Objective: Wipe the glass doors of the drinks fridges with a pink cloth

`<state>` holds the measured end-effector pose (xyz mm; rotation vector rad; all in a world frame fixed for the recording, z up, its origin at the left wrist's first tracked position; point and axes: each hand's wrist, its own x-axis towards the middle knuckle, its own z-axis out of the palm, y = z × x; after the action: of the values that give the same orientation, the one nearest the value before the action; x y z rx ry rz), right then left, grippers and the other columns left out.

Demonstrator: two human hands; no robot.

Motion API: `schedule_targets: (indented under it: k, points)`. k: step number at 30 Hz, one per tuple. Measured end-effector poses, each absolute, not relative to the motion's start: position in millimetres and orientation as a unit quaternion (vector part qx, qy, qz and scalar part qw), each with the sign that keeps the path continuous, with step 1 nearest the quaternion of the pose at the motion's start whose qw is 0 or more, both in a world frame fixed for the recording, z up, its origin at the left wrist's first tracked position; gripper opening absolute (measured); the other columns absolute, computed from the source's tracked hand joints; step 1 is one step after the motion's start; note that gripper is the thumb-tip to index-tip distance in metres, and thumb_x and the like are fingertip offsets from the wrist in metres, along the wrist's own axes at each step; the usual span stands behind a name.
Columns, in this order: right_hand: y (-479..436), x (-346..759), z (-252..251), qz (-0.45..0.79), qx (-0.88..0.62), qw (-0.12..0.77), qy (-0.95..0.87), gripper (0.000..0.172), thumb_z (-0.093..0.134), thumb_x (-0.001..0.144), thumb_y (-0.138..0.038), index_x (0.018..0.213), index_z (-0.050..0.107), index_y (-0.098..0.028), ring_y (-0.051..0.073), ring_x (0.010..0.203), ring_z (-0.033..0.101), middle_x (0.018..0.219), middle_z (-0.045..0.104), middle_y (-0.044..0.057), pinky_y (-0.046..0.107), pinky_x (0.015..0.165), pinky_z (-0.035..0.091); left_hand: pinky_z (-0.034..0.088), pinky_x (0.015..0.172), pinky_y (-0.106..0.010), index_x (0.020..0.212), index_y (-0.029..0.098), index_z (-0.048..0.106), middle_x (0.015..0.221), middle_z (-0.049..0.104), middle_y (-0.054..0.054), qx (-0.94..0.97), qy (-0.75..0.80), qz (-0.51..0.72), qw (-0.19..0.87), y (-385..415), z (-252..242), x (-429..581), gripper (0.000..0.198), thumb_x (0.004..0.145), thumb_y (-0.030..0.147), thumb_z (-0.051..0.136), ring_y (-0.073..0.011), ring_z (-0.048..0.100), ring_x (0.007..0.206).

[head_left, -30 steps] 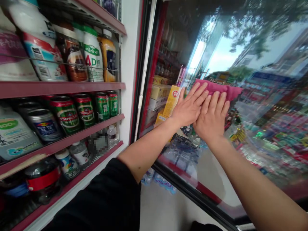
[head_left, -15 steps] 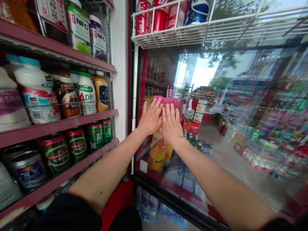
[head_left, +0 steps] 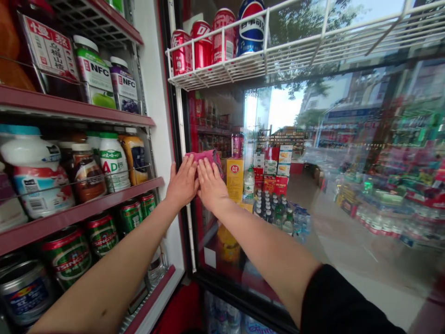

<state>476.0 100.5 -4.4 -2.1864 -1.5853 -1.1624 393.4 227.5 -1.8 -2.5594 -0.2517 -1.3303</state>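
Note:
My left hand [head_left: 182,182] and my right hand [head_left: 210,184] lie flat side by side, fingers stretched out, pressing a pink cloth [head_left: 207,156] against the inside of the open fridge's glass door [head_left: 330,153]. Both hands sit near the door's left hinge edge [head_left: 183,153]. Most of the cloth is hidden under my fingers; its top edge shows above them.
Left, red fridge shelves [head_left: 86,208] hold milk bottles, juice bottles and green beer cans. A white wire rack [head_left: 278,51] on the door carries red cola cans and a blue one. Shop goods and street reflections show through the glass.
Both hands have slid the pink cloth leftward across the glass, from the door's middle to its hinge edge. The view has tilted upward.

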Motion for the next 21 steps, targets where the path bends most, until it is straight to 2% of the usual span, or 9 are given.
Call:
schedule_targets:
  k: [4, 8, 11, 15, 21]
  points:
    - [114.9, 481.2, -12.2, -0.419, -0.728, 0.122, -0.528, 0.072, 0.043, 0.104, -0.015, 0.172, 0.029, 0.002, 0.031, 0.175, 0.008, 0.184, 0.020, 0.019, 0.057, 0.144, 0.002, 0.011, 0.138, -0.067, 0.170, 0.007, 0.035, 0.183, 0.025, -0.024, -0.876, -0.086, -0.460, 0.115, 231.6, -6.1, 394.1, 0.069, 0.108, 0.036, 0.038, -0.0349, 0.019, 0.174]
    - [107.1, 488.6, -22.5, -0.433, -0.710, 0.130, -0.539, 0.073, 0.042, 0.102, -0.013, 0.174, 0.028, -0.001, 0.029, 0.175, 0.007, 0.184, 0.020, 0.017, 0.057, 0.144, 0.003, 0.011, 0.138, -0.067, 0.170, 0.004, 0.035, 0.183, 0.022, -0.026, -0.876, -0.091, -0.464, 0.097, 223.8, -16.3, 398.0, 0.070, 0.109, 0.038, 0.037, -0.0362, 0.016, 0.174]
    - [90.9, 492.2, -31.4, -0.433, -0.711, 0.093, -0.546, 0.076, 0.050, 0.103, -0.019, 0.172, 0.027, 0.004, 0.030, 0.175, 0.006, 0.185, 0.016, 0.019, 0.053, 0.144, 0.003, 0.013, 0.137, -0.068, 0.171, 0.007, 0.033, 0.183, 0.022, -0.025, -0.878, -0.093, -0.463, 0.078, 216.3, -31.2, 400.4, 0.071, 0.109, 0.040, 0.038, -0.0362, 0.018, 0.173]
    - [65.0, 495.9, -45.8, -0.439, -0.709, 0.056, -0.549, 0.084, 0.064, 0.103, -0.029, 0.172, 0.028, 0.003, 0.031, 0.175, 0.008, 0.185, 0.016, 0.018, 0.051, 0.145, 0.007, 0.016, 0.137, -0.068, 0.172, 0.011, 0.034, 0.183, 0.025, -0.023, -0.878, -0.086, -0.467, 0.056, 204.4, -55.4, 404.4, 0.070, 0.110, 0.042, 0.039, -0.0360, 0.021, 0.173]
    - [18.5, 506.1, -65.7, -0.451, -0.711, 0.058, -0.537, 0.092, 0.072, 0.102, -0.038, 0.172, 0.028, 0.001, 0.031, 0.175, 0.010, 0.184, 0.018, 0.018, 0.050, 0.144, 0.013, 0.016, 0.137, -0.067, 0.170, 0.017, 0.041, 0.182, 0.030, -0.019, -0.868, -0.058, -0.493, 0.037, 169.4, -74.9, 417.3, 0.062, 0.112, 0.039, 0.038, -0.0328, 0.023, 0.173]
